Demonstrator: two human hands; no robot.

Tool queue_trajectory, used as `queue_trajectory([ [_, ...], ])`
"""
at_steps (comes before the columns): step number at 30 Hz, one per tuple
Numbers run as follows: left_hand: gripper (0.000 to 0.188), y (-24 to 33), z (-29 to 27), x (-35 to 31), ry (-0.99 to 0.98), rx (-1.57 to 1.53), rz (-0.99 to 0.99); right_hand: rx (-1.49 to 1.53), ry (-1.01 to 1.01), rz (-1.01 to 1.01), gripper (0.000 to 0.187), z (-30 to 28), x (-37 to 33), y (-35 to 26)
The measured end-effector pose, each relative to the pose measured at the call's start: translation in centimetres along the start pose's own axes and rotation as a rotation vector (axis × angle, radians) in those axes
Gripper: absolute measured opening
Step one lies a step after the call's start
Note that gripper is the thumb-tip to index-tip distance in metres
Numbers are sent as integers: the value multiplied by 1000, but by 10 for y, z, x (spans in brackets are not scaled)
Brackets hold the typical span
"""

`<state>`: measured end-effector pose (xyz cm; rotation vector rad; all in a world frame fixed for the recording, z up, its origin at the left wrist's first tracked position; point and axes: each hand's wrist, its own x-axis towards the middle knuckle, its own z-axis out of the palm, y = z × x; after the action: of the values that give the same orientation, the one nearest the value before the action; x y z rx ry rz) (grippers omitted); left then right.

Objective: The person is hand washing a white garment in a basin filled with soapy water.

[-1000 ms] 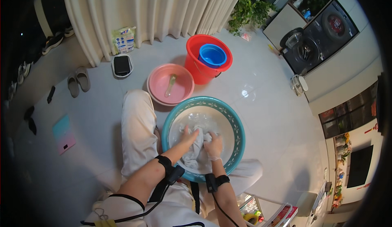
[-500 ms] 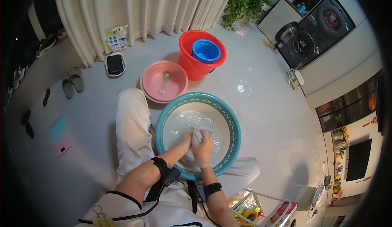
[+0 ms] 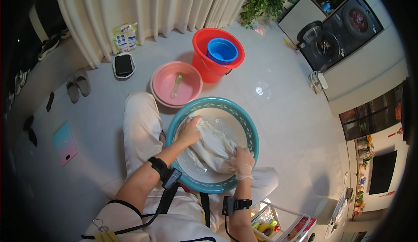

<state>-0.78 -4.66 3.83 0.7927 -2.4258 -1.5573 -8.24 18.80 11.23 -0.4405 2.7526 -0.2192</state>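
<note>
A wet white cloth garment (image 3: pixel 212 148) is spread between my hands inside a teal-rimmed basin (image 3: pixel 226 103) with water in it. Its far left end is gripped by my left hand (image 3: pixel 190 130), the fingers curled into the fabric near the basin's left wall. At the near right side, my right hand (image 3: pixel 242 160) wears a clear thin glove and is closed on the other end of the garment. Part of the cloth lies in the water, and soapy bubbles show around it. The fingertips of both hands are partly hidden by fabric.
Beyond the basin stand stacked pink basins (image 3: pixel 162 83) with a pale brush (image 3: pixel 176 85) inside, and a red bucket (image 3: pixel 206 71) holding a blue basin (image 3: pixel 222 50). A white rack (image 3: pixel 283 229) stands near my right forearm. Grey slippers (image 3: pixel 78 85) lie at left.
My hands were close together, squeezing the bunched cloth over the basin. Now they are apart, left hand farther left and away, right hand to the right, with the cloth opened out between them.
</note>
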Motion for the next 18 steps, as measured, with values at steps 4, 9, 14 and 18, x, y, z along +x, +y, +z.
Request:
queue_trajectory([
  [4, 72, 1, 8, -11, -30, 194, -97, -118, 193, -391, 55, 5, 12, -41],
  [9, 80, 3, 25, -14, -11, 121, -319, -219, 36, -455, 77, 54, 19, -72],
  [14, 83, -17, 38, -11, -51, -44, -506, -233, -212, -226, 85, 73, 39, -73],
  [18, 80, -21, 54, -14, 67, -554, -486, 154, -29, -391, 71, 93, 53, -52],
])
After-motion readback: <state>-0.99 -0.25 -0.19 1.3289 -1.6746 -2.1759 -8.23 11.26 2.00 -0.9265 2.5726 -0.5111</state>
